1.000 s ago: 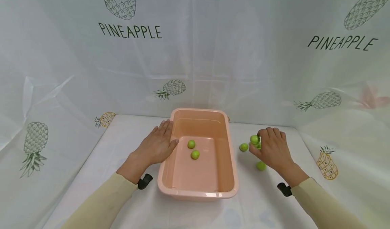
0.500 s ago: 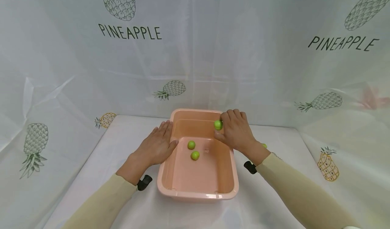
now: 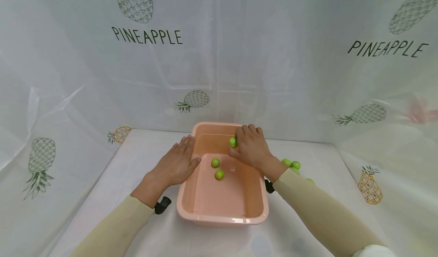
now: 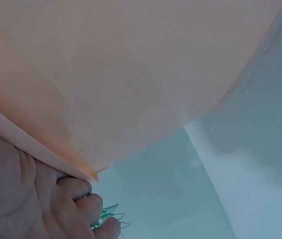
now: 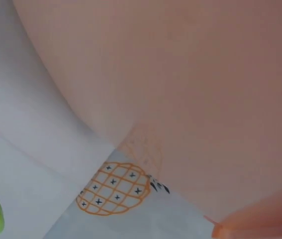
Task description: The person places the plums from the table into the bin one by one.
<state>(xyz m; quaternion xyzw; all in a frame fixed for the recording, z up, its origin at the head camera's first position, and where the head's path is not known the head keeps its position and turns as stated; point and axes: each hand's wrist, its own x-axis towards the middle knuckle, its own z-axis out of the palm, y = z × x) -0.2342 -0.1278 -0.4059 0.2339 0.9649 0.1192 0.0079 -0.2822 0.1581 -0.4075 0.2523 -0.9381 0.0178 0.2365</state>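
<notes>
A peach-coloured plastic basin [image 3: 222, 221] stands in the middle of the table, and two small green fruits [image 3: 219, 174] lie on its floor. My left hand [image 3: 176, 162] rests flat along the basin's left rim, its fingers straight; the left wrist view shows these fingers [image 4: 88, 206] against the outside wall. Over the basin's right side, my right hand [image 3: 251, 146] pinches another green fruit [image 3: 233, 142] between thumb and fingers. The right wrist view shows mostly the basin's outer wall [image 5: 180, 89], with the hand out of sight.
Several more green fruits [image 3: 295, 165] lie on the white table [image 3: 147, 146] right of the basin, partly behind the right forearm. A pineapple-printed sheet [image 3: 260, 59] hangs behind and at both sides.
My right hand has carried the pinched green fruit leftward from the pile on the right, past the rim and over the basin. The left hand and basin have stayed in place.
</notes>
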